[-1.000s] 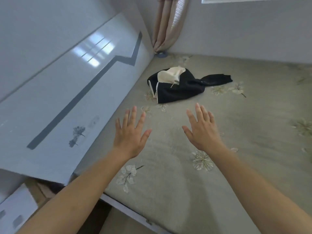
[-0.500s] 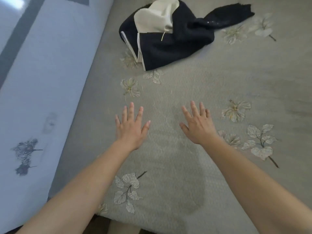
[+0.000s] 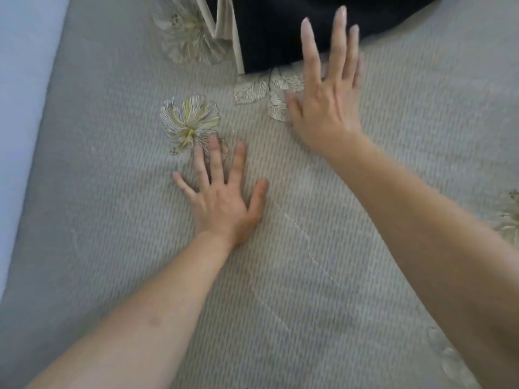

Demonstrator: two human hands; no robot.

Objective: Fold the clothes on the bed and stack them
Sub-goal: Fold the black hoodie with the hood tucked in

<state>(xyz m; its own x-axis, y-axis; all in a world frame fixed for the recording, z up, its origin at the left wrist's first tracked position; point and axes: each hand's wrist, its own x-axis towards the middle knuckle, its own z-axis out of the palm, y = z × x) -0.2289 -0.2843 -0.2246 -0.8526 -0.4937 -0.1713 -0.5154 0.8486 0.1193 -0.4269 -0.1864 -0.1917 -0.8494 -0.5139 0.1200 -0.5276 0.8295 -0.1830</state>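
While the left hand (image 3: 222,200) lies flat with fingers spread on the floral bedcover (image 3: 351,290), the right hand (image 3: 327,99) stretches open-fingered over the dark garment's (image 3: 280,29) near edge at far centre.

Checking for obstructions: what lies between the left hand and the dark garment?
In the head view, only bedspread printed with a flower and leaves lies between the left hand and the dark garment; no loose object.

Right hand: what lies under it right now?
Under the right hand, the fingers overlap the near edge of the dark garment; the palm covers the bedspread and part of a printed leaf. Whether it touches the cloth is hidden.
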